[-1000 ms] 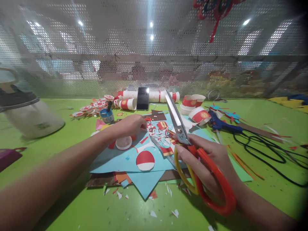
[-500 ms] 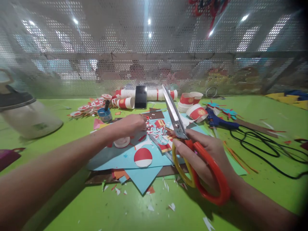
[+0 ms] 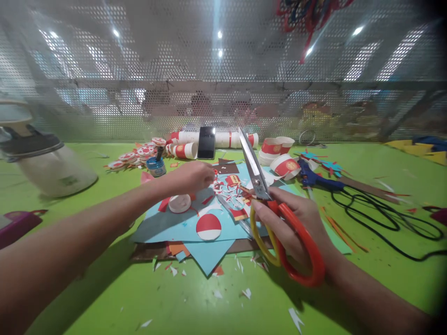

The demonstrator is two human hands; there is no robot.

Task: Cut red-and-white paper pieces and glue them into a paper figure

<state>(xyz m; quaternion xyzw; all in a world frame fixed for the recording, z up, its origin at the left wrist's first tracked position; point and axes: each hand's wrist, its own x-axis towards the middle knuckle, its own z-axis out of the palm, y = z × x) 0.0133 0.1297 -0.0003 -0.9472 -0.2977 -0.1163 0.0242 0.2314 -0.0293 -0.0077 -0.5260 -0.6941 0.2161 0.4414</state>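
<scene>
My right hand (image 3: 293, 223) is wrapped round the red and yellow handles of large scissors (image 3: 256, 179), whose closed blades point up and away. Over the left part of the paper scraps (image 3: 232, 190) is my left hand (image 3: 199, 177), fingers curled inward; whatever it may hold is hidden. A red and white disc (image 3: 208, 227) lies on light blue paper (image 3: 167, 228), between my hands and nearer to me. Beneath my left forearm's far end sits a white round piece (image 3: 179, 203).
Behind the scraps stands a phone (image 3: 206, 143) before white paper rolls. Cut cups (image 3: 284, 165) and a blue glue gun (image 3: 317, 179) with a looping black cable lie right. A blue jar (image 3: 156, 166), flower discs (image 3: 145, 151) and a large pale container (image 3: 56, 170) are left.
My left hand has lifted slightly off the scraps. My right hand and the scissors have barely moved. The whole view has shifted a little.
</scene>
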